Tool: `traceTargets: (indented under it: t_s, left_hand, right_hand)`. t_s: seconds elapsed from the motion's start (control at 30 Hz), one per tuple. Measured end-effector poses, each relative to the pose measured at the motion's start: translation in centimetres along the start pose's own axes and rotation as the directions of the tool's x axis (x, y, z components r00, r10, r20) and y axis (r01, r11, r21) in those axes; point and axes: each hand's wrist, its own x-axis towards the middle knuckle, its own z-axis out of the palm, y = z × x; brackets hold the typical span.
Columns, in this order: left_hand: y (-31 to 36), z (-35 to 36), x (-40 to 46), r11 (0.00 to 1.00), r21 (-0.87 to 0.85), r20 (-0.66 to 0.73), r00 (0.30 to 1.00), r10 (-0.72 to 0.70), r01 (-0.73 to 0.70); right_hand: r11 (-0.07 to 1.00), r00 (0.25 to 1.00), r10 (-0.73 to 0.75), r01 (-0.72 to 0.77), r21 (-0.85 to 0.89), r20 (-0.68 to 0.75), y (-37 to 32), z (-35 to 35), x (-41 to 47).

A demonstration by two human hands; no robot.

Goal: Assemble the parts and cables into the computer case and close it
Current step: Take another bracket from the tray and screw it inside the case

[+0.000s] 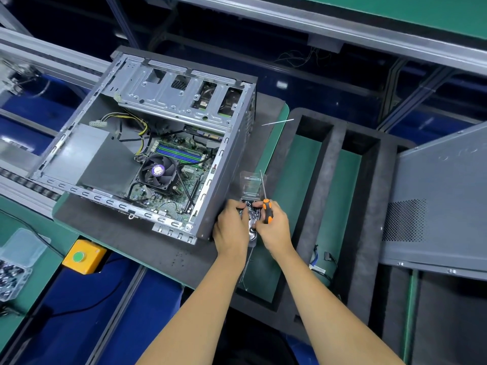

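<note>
An open grey computer case (pixel 226 164) lies on its side on a dark foam mat. Its motherboard and a black CPU fan (pixel 157 172) show inside. Just right of the case's near corner, my left hand (pixel 230 227) and my right hand (pixel 274 227) both grip a small clear plastic pack (pixel 250 219) with dark metal parts in it. Its open clear lid (pixel 251 184) sticks up behind. An orange-and-black screwdriver (pixel 267 210) is tucked in my right hand, shaft pointing away. The case's grey side panel (pixel 442 206) leans at the right.
Black foam dividers (pixel 324 196) form slots on the green bench; one slot holds a blue-and-black cable (pixel 320 262). A yellow box with a green button (pixel 83 256) sits at the near left. A clear box of screws (pixel 13 270) stands at the left edge.
</note>
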Motion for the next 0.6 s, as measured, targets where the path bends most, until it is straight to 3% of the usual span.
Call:
traceTargets:
  t_s: [0.33, 0.6]
  left_hand:
    - [0.3, -0.5, 0.3, 0.997, 0.078, 0.081, 0.997, 0.002, -0.008]
    - [0.7, -1.9, 0.1, 0.993, -0.117, 0.134, 0.991, 0.013, 0.003]
  right_hand:
    - [0.999, 1.0, -0.01, 0.009, 0.033, 0.021, 0.1, 0.0, 0.1]
    - [0.999, 0.999, -0.038, 0.038, 0.0, 0.015, 0.2, -0.1, 0.0]
